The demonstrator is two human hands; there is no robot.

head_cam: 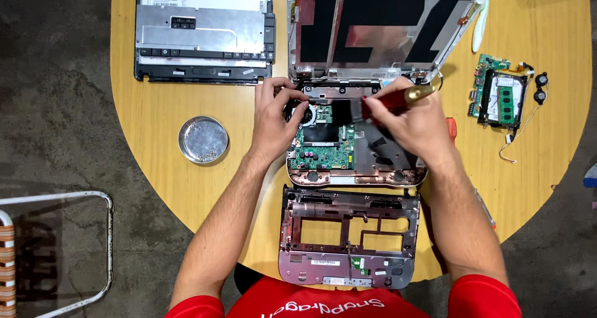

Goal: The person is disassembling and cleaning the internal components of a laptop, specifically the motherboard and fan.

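Note:
An opened small laptop base [354, 169] with a green circuit board [323, 147] lies at the middle of the round wooden table [161, 169]. My left hand [273, 116] rests on the base's upper left corner, fingertips by the hinge bar. My right hand [413, 122] grips a red-handled screwdriver [392, 99] with a brass end, its tip pointing down-left over the board near the hinge. The stripped lid shell [379, 26] stands open behind the base.
A removed pinkish palm-rest frame [348, 243] lies near me. A keyboard underside [204, 32] sits far left, a round metal dish [203, 139] left of the base. A small board with speakers [504, 97] lies right. A metal chair frame [59, 249] stands on the floor.

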